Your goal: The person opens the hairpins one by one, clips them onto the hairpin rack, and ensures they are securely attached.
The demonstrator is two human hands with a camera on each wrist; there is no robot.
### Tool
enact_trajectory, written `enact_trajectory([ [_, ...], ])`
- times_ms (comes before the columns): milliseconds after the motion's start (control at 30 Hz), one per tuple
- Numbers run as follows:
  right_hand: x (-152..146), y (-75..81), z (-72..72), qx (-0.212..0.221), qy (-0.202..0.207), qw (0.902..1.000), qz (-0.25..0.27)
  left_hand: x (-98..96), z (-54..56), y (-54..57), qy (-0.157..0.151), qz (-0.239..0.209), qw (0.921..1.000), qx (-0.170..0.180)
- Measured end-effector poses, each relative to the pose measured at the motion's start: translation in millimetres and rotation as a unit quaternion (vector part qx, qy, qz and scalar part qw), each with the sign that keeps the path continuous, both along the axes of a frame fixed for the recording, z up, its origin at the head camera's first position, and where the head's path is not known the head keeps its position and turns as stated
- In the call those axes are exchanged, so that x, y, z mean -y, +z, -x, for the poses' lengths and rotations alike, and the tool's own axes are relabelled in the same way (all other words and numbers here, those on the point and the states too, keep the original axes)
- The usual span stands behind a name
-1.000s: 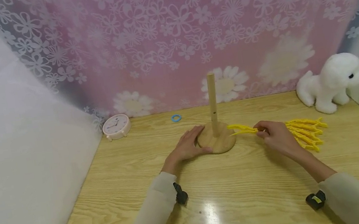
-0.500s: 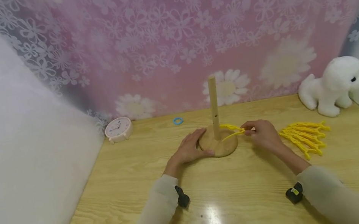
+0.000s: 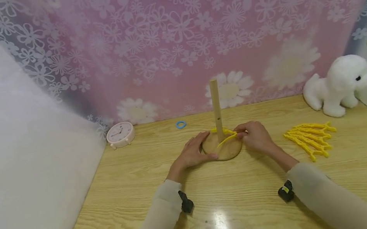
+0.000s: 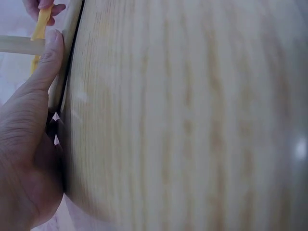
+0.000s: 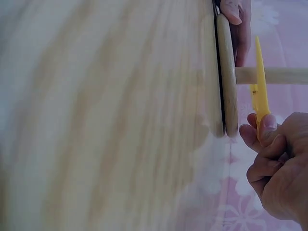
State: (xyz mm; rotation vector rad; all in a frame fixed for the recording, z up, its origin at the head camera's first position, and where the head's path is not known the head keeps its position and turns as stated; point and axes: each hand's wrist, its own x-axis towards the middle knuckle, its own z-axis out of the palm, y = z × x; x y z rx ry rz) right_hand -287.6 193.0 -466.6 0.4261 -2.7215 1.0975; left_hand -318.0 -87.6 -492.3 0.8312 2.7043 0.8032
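A round wooden base [image 3: 212,152] with an upright wooden post [image 3: 216,102] stands on the table. My left hand [image 3: 191,153] holds the base at its left edge, thumb in front and fingers behind. My right hand [image 3: 256,135] pinches a forked yellow plastic piece [image 3: 228,138] by its stem end, at the base's right side. Its two prongs straddle the post low down, one passing behind it and one in front. The right wrist view shows the yellow piece [image 5: 261,96] held a little above the base's face [image 5: 231,96]. Fingertips of the left hand's far side are partly hidden.
Several more yellow forked pieces [image 3: 310,137] lie fanned out to the right. A blue ring [image 3: 181,124] and a pink clock [image 3: 121,135] sit toward the back left. A white plush dog [image 3: 338,85] stands at the back right, before a pink floral backdrop [image 3: 165,35].
The right hand has carried the yellow piece leftward from beside the fanned pieces to the post, and its prongs have come to either side of the post. The left hand has stayed on the base.
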Motion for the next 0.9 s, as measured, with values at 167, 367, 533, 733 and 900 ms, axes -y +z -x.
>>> enact_trajectory([
  [167,6.4,-0.6,3.8,0.007,0.018,0.9997,-0.016,-0.3,0.3,0.0,0.008,0.004,0.9999,0.007],
  [367,9.5,-0.6,4.8,0.015,0.023,0.9991,-0.032,-1.0,-0.7,0.7,0.009,-0.008,0.9999,0.011],
  [533,10.4,1.3,4.2,0.003,0.042,0.9978,-0.050,-0.5,1.1,0.6,0.006,-0.014,0.9998,0.013],
  [733,9.0,2.2,4.5,0.007,0.046,0.9977,-0.049,-1.9,0.9,3.5,0.001,-0.015,0.9999,0.009],
  [900,7.2,1.7,4.7,0.040,0.067,0.9966,-0.026,0.2,-0.6,-0.7,0.008,-0.021,0.9996,0.016],
])
